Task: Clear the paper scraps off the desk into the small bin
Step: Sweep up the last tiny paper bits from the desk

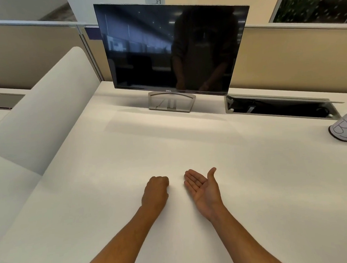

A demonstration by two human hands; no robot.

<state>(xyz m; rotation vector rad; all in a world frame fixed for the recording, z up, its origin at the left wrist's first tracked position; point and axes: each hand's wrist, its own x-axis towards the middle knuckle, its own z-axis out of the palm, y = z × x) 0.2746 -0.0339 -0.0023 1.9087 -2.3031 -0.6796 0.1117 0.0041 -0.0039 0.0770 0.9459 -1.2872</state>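
The small bin [345,126] stands at the desk's far right edge, a round can wrapped in white paper with hand-drawn letters; white paper shows inside its rim. My left hand [156,190] rests on the white desk [169,143] in a closed fist, knuckles up; whether it holds anything is hidden. My right hand [202,187] lies just to its right, palm up, fingers spread, nothing in it. I see no loose paper scraps on the desk surface. Both hands are far left of the bin.
A dark Dell monitor [172,49] on a silver stand [172,102] stands at the back centre. An open cable tray [280,108] is sunk into the desk at the back right. A rounded white divider [45,110] borders the left side.
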